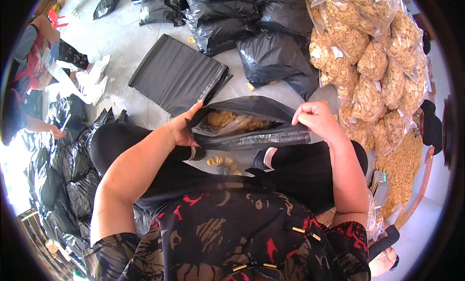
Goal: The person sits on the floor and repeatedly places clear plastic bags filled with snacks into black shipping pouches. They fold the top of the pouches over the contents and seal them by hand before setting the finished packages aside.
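Between my knees a black plastic mailing bag [250, 140] lies with its mouth spread apart. Inside it shows a clear plastic bag of dried yellow-brown slices [236, 121]. My left hand [185, 126] grips the left end of the mouth, thumb up along the rim. At the right end, the fingers of my right hand [315, 117] pinch the upper edge of the mouth. A light adhesive strip runs along the near flap. Beyond my left hand a flat stack of black mailing bags [178, 74] rests on the floor.
Filled black bags [218, 19] are piled ahead, and more [69, 164] lie at left. Clear bags of dried slices [370, 59] are heaped at right, near loose slices [403, 168] and a scale [379, 186]. Another person's hand [54, 131] is at far left; another person sits at lower right.
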### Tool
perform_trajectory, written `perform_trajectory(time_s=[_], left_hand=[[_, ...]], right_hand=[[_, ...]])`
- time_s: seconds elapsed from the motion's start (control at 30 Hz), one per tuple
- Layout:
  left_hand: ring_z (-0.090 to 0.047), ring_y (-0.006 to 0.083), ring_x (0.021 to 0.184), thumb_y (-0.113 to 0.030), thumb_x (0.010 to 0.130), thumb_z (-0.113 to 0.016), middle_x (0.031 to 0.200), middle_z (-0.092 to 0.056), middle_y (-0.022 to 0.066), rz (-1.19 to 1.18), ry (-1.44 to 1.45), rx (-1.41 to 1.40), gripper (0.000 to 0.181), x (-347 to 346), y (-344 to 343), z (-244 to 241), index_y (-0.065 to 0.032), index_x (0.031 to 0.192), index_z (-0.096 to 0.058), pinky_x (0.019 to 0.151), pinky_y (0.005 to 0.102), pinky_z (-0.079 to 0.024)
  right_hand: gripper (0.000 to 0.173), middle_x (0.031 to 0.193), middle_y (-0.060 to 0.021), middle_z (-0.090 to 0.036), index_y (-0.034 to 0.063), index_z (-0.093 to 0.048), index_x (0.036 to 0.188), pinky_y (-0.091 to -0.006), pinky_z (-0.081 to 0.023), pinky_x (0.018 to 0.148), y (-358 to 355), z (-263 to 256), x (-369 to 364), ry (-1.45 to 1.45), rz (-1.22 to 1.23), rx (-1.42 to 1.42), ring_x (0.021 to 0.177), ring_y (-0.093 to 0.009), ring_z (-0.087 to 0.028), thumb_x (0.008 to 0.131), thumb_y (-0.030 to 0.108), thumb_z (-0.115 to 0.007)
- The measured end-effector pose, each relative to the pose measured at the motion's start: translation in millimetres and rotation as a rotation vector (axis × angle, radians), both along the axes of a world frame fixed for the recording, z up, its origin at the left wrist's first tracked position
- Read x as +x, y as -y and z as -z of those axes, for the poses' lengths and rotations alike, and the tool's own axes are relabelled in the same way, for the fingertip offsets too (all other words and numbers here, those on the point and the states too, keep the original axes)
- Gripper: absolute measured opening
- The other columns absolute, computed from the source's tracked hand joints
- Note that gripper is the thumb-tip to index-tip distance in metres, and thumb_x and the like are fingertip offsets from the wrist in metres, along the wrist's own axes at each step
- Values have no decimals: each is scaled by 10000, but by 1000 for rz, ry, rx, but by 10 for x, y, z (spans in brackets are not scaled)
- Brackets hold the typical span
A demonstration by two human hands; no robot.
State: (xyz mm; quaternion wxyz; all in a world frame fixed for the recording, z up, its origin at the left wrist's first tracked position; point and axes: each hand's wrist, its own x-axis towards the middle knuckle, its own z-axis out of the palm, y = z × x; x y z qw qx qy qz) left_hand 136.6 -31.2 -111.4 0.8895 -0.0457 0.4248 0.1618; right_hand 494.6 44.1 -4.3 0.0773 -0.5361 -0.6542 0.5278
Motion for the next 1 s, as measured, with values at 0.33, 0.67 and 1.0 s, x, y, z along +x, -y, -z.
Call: perform_trajectory(time_s=[0.33, 0.67, 1.0], left_hand=[[-601, 196, 1058, -71, 877, -650, 1113, -630, 60, 67, -178, 172, 234, 30, -34, 26, -32, 1104, -606, 880, 377, -536], [-636, 159, 878, -31, 878, -548, 963, -653, 67, 26, -61, 227, 149, 95, 51, 169, -28, 1001, -632, 762, 315, -522], [-640, 177, 920, -57, 905, -510, 1003, -648, 74, -17, -108, 206, 179, 158, 44, 187, -25, 1056, -601, 802, 329, -521]], right_hand=[[99, 766, -40, -625, 42, -683, 796, -292, -460, 604, -49, 36, 416, 239, -268, 200, 647, -147, -572, 781, 118, -621], [253, 871, -66, -551, 96, -634, 858, -355, -468, 761, 716, 838, -1601, -256, -335, 418, 862, -242, -564, 718, 247, -780], [135, 830, -86, -585, 76, -617, 805, -407, -454, 712, 845, 785, -1692, -276, -248, 586, 793, -304, -557, 747, 162, -703]])
